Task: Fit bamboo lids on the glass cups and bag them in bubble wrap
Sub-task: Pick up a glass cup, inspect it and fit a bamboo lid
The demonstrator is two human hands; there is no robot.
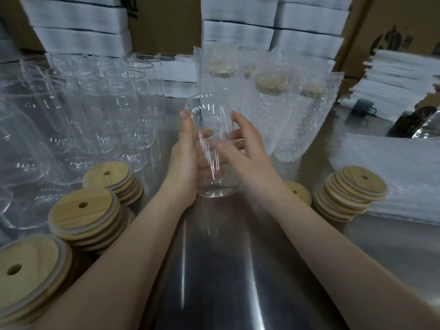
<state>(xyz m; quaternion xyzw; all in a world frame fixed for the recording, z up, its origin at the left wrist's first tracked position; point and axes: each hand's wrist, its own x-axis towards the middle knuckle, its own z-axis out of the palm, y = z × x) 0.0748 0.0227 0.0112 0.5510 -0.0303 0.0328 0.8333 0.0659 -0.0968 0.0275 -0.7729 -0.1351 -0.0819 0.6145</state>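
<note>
A person holds 1 glass cup (pixel 215 129) upright and lidless in the air over the steel counter (pixel 214 270), between both hands. The left hand (pixel 188 160) grips its left side: the thumb runs up the wall toward the rim and the fingers curl round behind the lower half, seen through the glass. The right hand (pixel 250 160) is on the right side, thumb against the upper wall and fingers curved round the cup; it is blurred, so it probably grips rather than merely touches.

To the left stand rows of empty glasses (pixel 83 110), and nearer the camera 3 stacks of bamboo lids (pixel 83 213), each lid with a small hole. On the right sits another lid stack (pixel 350 194), with a single lid (pixel 297 190) just beside the right wrist. Behind the held cup stand lidded cups in bubble wrap (pixel 269 103). A pile of flat bubble wrap bags (pixel 392 175) lies at the right edge. White boxes (pixel 78 27) and cardboard cartons (pixel 390 25) line the back, with a dark mug (pixel 360 108) near them.
</note>
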